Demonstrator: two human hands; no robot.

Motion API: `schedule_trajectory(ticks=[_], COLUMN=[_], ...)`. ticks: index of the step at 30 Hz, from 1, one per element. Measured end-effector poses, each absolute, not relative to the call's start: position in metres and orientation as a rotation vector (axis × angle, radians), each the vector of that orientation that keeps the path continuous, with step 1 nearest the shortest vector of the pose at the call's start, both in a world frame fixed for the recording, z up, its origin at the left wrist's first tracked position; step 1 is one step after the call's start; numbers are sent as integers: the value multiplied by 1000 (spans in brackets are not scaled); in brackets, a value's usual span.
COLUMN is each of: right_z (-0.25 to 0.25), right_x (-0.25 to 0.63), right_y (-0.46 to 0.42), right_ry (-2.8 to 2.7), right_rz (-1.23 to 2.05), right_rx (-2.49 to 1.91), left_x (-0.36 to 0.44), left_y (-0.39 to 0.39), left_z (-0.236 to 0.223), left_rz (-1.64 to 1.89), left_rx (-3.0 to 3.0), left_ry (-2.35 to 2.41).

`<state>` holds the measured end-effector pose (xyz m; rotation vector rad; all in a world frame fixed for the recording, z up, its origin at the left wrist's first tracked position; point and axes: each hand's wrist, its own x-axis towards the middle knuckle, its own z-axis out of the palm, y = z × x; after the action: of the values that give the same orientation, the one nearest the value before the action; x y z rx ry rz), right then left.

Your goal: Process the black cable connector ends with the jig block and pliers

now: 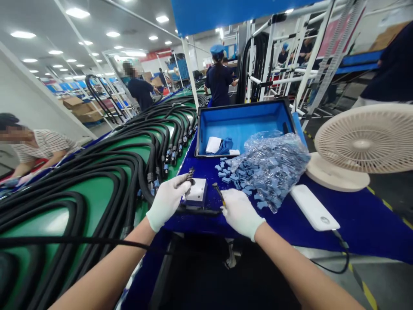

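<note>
My gloved left hand [166, 202] is closed around the black cable [196, 211] near its end, with the ridged connector [190, 174] sticking up past my fingertips. My gloved right hand [240, 213] is pinched shut on a thin tool [219, 193] with a yellowish tip, which points toward the connector without touching it. Both hands hover just above the blue tabletop [351, 224], either side of a white block [196, 191]. Ahead of me sits a blue tray [245, 116] holding white paper and a blue piece. Beside it, a clear bag [271, 165] is packed with blue parts, and more lie loose by its mouth. To my left, black cables [97, 189] lie in rows on a green board.
</note>
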<state>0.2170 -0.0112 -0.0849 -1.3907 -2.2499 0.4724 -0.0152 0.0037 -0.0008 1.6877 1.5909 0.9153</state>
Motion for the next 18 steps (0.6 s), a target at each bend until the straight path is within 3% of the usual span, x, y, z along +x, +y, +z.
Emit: schedule_trajectory(ticks=[2,6,8,11,18], right_z=[-81,-70,-66,-66,-79], right_x=[218,202,193,189,194], right_y=[-21,-45,-51,-49,-34], right_ry=[-2095,-1533,-1201,-1033,-1277], right_rz=[619,1356,1568,1619,1609], right_rx=[-1317,-1071,-1003,-910,-961], left_x=[-11,-7,-8,-9,-8], left_y=[-2,-14,-16,-15,-12], left_z=[1,-1,-3,-5,-19], left_rz=[933,832,732,604,423], left_rx=[1713,1871,1962,2064,2183], left_ry=[1552,1470,1397,1288,1169])
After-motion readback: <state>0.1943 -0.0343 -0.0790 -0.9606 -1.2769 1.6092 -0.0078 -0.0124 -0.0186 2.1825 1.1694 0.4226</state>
